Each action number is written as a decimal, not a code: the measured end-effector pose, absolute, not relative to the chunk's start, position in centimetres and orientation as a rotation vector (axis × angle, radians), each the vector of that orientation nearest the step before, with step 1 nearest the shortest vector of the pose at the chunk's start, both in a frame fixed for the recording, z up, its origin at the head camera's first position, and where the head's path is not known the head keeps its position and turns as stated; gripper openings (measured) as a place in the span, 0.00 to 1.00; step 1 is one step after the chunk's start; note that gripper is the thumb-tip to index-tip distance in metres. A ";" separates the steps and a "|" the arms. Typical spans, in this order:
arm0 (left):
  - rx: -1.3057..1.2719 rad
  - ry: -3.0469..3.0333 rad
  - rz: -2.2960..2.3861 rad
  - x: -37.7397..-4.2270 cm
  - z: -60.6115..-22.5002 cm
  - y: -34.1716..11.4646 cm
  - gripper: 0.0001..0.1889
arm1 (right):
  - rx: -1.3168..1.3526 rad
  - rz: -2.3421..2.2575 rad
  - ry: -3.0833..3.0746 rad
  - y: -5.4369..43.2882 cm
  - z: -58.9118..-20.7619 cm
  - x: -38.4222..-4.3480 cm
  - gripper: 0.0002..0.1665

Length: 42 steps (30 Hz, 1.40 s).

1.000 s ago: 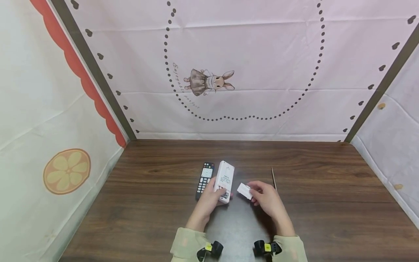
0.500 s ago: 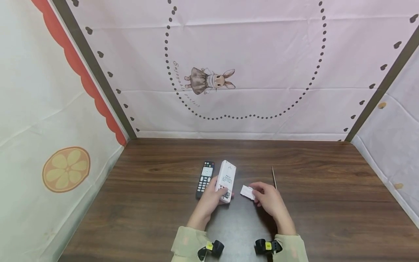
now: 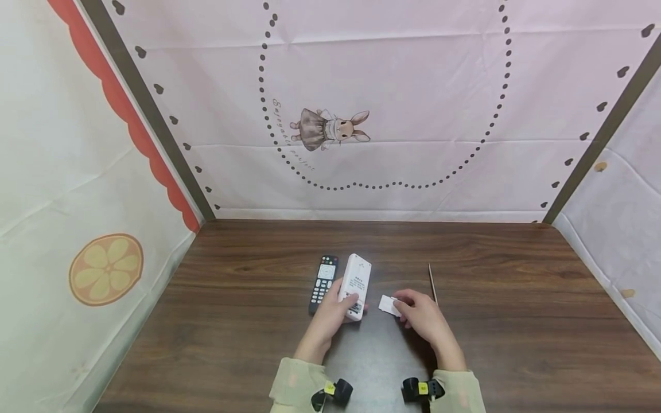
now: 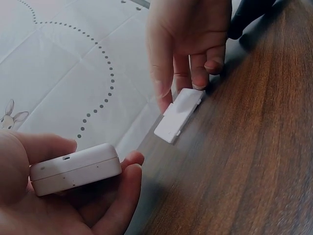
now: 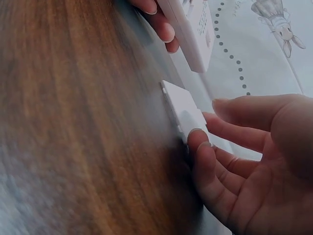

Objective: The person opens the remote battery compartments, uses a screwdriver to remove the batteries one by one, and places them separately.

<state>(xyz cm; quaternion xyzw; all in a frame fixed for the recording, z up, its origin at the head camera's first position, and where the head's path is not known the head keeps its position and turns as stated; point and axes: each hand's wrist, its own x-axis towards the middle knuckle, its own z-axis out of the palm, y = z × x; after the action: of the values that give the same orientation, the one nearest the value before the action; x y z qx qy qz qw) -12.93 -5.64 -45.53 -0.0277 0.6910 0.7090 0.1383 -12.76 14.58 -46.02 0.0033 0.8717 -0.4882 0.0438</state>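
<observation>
My left hand (image 3: pixel 329 314) grips a white remote control (image 3: pixel 357 274), its printed back turned up and the thumb lying over the lower part. In the left wrist view the remote's end (image 4: pixel 80 169) sits between thumb and fingers. My right hand (image 3: pixel 422 315) holds a small white battery cover (image 3: pixel 388 304) by one end with its fingertips. In the right wrist view the cover (image 5: pixel 183 105) juts out from the fingers close over the table, small tabs along its edge. A short gap parts the cover from the remote. The thumb hides some of the remote's lower back.
A black remote control (image 3: pixel 323 284) with pale buttons lies face up just left of the white one, partly behind my left hand. Beyond my right hand lies a thin metallic rod (image 3: pixel 432 281). The brown wooden table (image 3: pixel 248 321) meets printed white cloth walls (image 3: pixel 413 115) at its back and sides.
The battery cover has shifted slightly right, away from the white remote, and my right hand has come down a little with it. My left hand keeps its grip almost in place.
</observation>
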 end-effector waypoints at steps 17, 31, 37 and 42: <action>-0.077 2.005 2.042 -13.0 -45.6 -5.7 0.27 | 0.052 -1.497 2.654 14.7 -45.7 -12.5 0.15; -0.072 2.010 2.051 -13.0 -45.8 -5.7 0.28 | 0.034 -1.520 2.620 14.8 -45.7 -12.5 0.17; -0.041 1.970 2.075 -13.1 -45.7 -5.8 0.30 | 0.025 -1.509 2.643 15.1 -45.2 -12.5 0.17; -0.032 1.954 2.094 -13.1 -45.5 -5.8 0.30 | 0.019 -1.417 2.727 15.9 -44.6 -12.4 0.18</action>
<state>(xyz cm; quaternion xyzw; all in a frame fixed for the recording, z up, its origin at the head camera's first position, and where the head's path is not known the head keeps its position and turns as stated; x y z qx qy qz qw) -13.15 -5.81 -45.51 -0.0112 0.6757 0.7240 0.1384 -12.43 15.93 -44.56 0.0063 0.8868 -0.4608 0.0341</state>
